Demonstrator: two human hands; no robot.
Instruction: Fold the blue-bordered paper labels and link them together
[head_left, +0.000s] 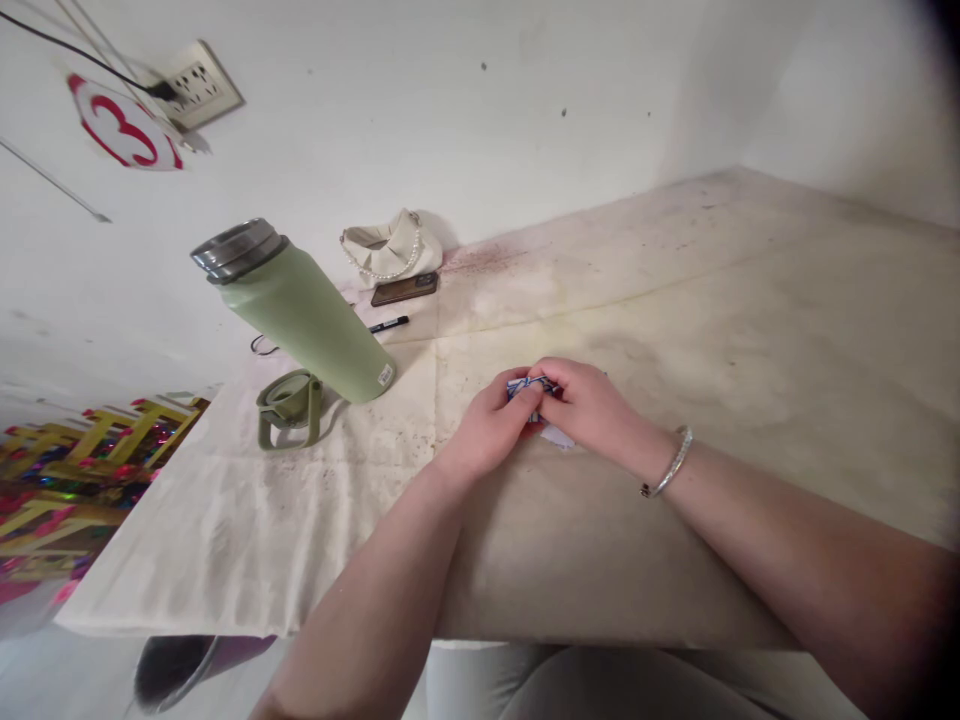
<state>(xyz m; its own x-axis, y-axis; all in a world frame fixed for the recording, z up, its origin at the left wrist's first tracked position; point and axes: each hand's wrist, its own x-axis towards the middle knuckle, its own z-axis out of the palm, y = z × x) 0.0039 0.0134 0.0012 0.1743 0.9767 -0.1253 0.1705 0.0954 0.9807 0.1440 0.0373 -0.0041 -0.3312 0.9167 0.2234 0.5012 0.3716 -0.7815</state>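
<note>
Both hands meet over the middle of the cloth-covered table, fingers closed around a small blue-and-white patterned item. A blue strand seems to run across its top; its exact kind is hard to make out. My left hand grips its left side with the thumb on top. From the right, my right hand pinches it, its wrist wearing a beaded bracelet. A pale scrap shows just beneath the fingers, with a bit of red beside it. Most of the item is covered by my fingers.
To the left stand a green bottle without its lid and the green lid. Farther back lie a black marker, a phone and a white handbag by the wall. A bin sits below the table edge.
</note>
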